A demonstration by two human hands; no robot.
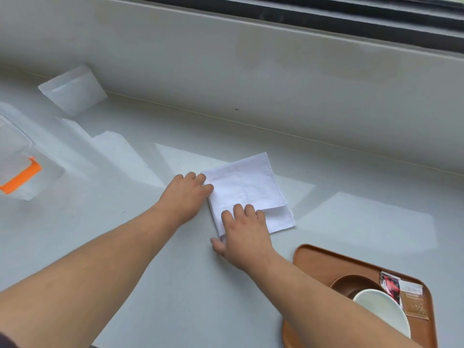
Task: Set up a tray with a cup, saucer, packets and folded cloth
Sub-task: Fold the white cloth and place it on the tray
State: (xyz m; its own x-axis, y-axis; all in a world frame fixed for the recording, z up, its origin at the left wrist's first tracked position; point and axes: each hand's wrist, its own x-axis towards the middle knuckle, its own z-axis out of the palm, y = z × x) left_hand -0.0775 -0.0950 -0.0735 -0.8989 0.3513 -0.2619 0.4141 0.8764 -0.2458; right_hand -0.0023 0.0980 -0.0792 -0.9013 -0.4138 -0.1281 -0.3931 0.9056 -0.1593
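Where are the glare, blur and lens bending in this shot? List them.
Head view: bright patches of window light lie on the counter beside the cloth; the cloth is nearly washed out, its folds faint; the clear box with the orange strip at the left edge looks soft and pale; the window frame bows slightly from the wide lens.
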